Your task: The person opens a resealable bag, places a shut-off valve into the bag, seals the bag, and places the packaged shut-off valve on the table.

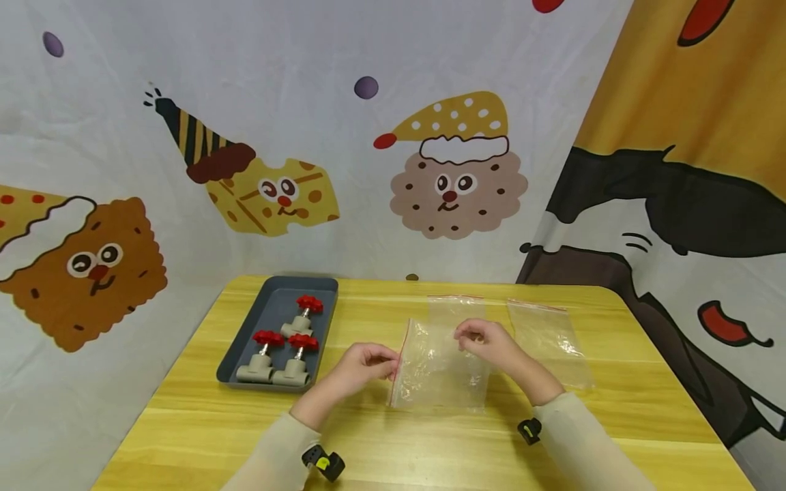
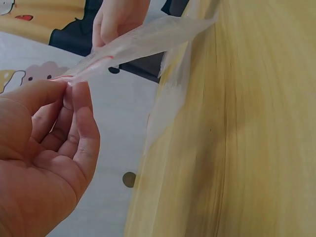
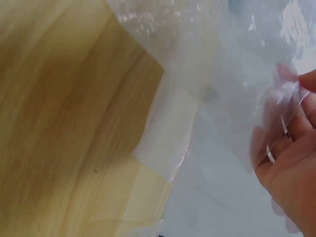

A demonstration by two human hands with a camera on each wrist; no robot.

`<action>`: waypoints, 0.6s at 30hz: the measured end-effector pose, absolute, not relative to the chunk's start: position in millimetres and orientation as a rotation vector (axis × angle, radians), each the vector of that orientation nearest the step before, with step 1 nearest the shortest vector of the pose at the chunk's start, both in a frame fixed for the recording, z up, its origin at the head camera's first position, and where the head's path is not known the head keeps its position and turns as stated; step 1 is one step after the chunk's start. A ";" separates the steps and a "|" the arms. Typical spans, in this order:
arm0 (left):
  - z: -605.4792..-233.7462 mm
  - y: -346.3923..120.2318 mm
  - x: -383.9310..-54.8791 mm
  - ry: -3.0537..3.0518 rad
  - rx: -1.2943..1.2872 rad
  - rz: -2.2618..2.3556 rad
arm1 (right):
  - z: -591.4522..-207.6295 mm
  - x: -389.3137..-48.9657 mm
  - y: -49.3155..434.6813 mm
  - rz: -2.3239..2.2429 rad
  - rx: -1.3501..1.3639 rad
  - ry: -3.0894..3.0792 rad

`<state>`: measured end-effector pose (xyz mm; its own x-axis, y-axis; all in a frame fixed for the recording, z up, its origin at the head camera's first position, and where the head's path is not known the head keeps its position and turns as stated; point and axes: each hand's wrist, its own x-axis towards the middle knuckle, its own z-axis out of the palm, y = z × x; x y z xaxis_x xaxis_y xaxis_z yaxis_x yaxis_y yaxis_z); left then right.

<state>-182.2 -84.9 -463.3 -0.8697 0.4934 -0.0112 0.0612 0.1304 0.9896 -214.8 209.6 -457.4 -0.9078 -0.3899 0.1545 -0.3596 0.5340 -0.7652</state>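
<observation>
A clear zip bag (image 1: 424, 372) with a red seal line is stretched between the two hands above the table. My left hand (image 1: 367, 368) pinches it at the red-lined edge, thumb against fingertips, as the left wrist view shows with the bag (image 2: 148, 40) running off toward the other hand. On the opposite side, my right hand (image 1: 491, 344) pinches the bag's plain edge; in the right wrist view the film (image 3: 232, 94) covers some of the fingers of that hand (image 3: 291, 163). The bag looks flat, with nothing inside.
A second clear bag (image 1: 454, 307) lies behind the held one, partly covered. Another bag (image 1: 546, 334) lies to the right, near the right forearm. On the left a grey tray (image 1: 276, 293) holds three pipe valves (image 1: 290, 368) with red handwheels. A printed curtain hangs behind the wooden table (image 1: 399, 450).
</observation>
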 end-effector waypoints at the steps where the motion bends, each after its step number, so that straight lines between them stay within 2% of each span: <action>1: -463.7 -84.2 -181.8 2.074 0.536 1.799 | -457.8 -214.7 208.5 -1.324 -0.662 2.747; 9: -461.3 -75.3 -175.1 2.059 0.453 1.870 | -451.5 -201.3 189.5 -1.008 -0.662 3.174; 18: -457.1 -62.2 -165.4 2.107 0.369 1.936 | -424.5 -172.9 147.1 -1.237 -0.651 3.039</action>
<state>-165.4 -62.2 -457.1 -0.9352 0.3537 -0.0162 0.0136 0.0818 0.9966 -172.9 147.1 -424.5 -0.9044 -0.2748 0.3263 -0.4246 0.6543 -0.6258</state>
